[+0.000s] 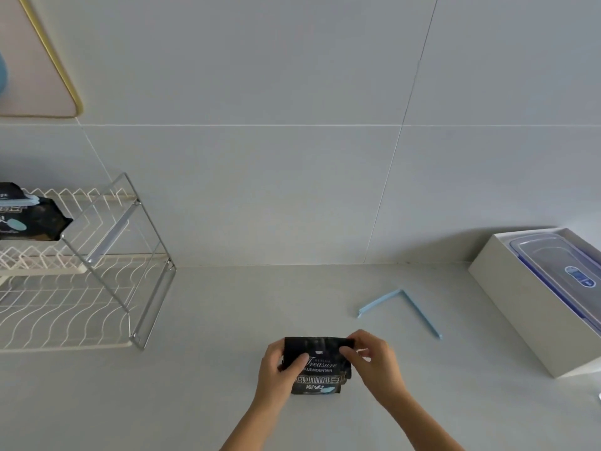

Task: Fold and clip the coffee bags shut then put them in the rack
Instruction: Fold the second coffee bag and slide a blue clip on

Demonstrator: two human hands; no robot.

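Note:
A black coffee bag (pixel 320 369) with white lettering stands on the grey counter near me. My left hand (pixel 279 369) grips its left side, thumb across the front. My right hand (pixel 370 359) pinches the bag's top right corner, where the top edge looks folded over. A light blue clip (pixel 401 304), opened into an L shape, lies on the counter beyond and to the right of the bag. At the left stands a white wire rack (pixel 107 281); on its upper shelf lies another black coffee bag (pixel 32 219) with a blue clip on its top.
A white box (pixel 517 301) holding a clear plastic container with a blue-rimmed lid (pixel 566 265) sits at the right. The tiled wall runs behind the counter. A pink board with a yellow rim (pixel 39 60) hangs at the upper left.

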